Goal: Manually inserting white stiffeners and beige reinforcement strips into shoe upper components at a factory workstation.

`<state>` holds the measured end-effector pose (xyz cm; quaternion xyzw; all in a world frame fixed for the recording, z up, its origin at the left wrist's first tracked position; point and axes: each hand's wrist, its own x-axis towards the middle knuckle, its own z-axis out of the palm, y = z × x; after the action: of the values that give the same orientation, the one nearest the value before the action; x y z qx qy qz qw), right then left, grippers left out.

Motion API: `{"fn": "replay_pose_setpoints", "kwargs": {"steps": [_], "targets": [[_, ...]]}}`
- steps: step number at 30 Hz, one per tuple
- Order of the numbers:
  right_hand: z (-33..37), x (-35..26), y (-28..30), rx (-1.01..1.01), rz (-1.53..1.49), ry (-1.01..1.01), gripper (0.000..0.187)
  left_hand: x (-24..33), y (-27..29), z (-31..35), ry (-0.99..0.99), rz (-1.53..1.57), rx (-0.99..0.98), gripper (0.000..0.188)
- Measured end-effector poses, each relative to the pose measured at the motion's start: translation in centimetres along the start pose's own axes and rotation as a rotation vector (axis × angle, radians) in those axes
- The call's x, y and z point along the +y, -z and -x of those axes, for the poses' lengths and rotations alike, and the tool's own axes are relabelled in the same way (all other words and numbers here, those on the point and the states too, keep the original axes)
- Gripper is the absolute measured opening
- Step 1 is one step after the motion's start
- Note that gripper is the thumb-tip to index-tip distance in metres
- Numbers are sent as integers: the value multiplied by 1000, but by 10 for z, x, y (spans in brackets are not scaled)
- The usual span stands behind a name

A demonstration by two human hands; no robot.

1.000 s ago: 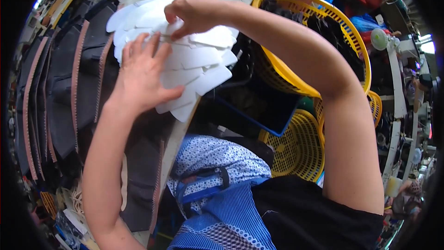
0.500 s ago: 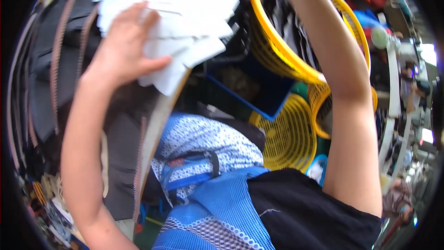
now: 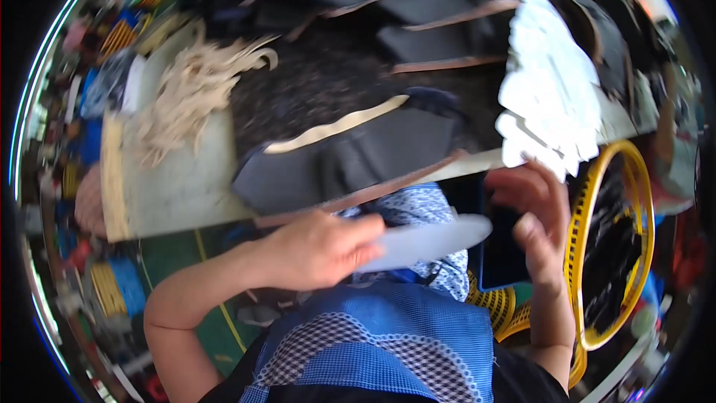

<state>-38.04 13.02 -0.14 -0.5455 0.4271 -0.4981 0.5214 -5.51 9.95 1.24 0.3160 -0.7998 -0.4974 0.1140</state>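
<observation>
The left hand [image 3: 321,250] pinches one white piece [image 3: 440,240]; the half-open right hand [image 3: 550,218] is empty. Many similar pieces [image 3: 548,89] are left, piled to the table's [image 3: 179,190] front edge.

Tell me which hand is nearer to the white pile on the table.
Right. The right hand is by the near end of the white pile; the left hand is farther, to the lower left, holding a white piece.

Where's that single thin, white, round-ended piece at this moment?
In the head view, the white piece is below and right of centre, gripped by the left hand and pointing toward the right hand.
</observation>
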Motion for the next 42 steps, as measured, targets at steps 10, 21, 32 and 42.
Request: {"fn": "replay_pose_setpoints", "kwargs": {"steps": [10,21,32,42], "targets": [[-92,-24,-56,-722,160,-438,42,-1,3,70,300,499,633,30],[-154,24,-77,-650,437,-503,41,-55,42,43,582,412,508,39],[-104,-14,-96,-510,971,723,53,-14,-3,30,118,-852,527,79],[-118,26,-116,-325,1120,794,48,-41,-3,2,108,-780,825,70]]}}
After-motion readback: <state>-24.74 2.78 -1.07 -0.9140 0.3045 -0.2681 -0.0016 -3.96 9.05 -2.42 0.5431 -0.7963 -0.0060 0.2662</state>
